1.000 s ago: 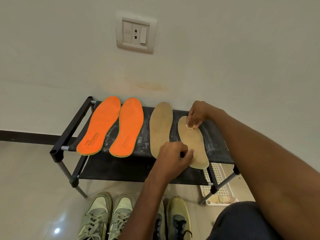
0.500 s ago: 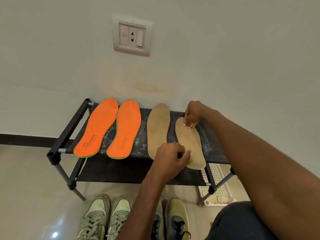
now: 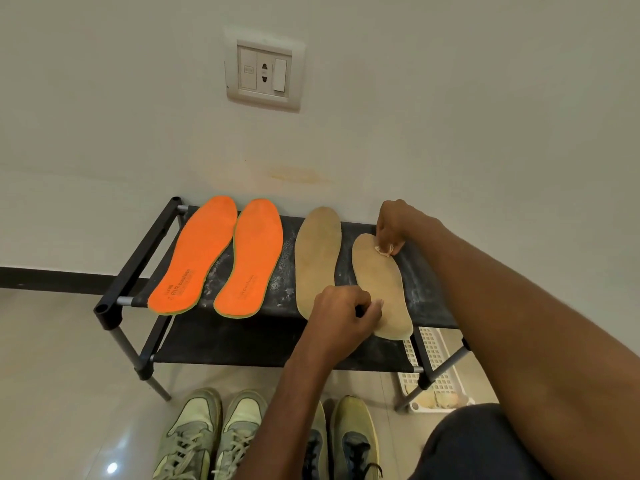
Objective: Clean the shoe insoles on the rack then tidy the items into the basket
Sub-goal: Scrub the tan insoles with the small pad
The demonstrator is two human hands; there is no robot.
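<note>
Two orange insoles (image 3: 197, 254) (image 3: 251, 258) and two tan insoles lie on the top of a black shoe rack (image 3: 138, 261). The left tan insole (image 3: 317, 251) lies free. My right hand (image 3: 394, 223) pinches a small pale wad (image 3: 383, 250) against the toe end of the right tan insole (image 3: 379, 282). My left hand (image 3: 341, 315) pinches that insole's heel edge and holds it down.
A white slotted basket (image 3: 436, 355) with pale items inside sits on the floor under the rack's right end. Two pairs of sneakers (image 3: 211, 434) (image 3: 349, 438) stand in front of the rack. A wall socket (image 3: 265, 72) is above. My knee is at the lower right.
The right hand with the wad has stayed at the toe end of the right tan insole, shifting only slightly. The left hand keeps its hold on the heel. The camera has tilted a little.
</note>
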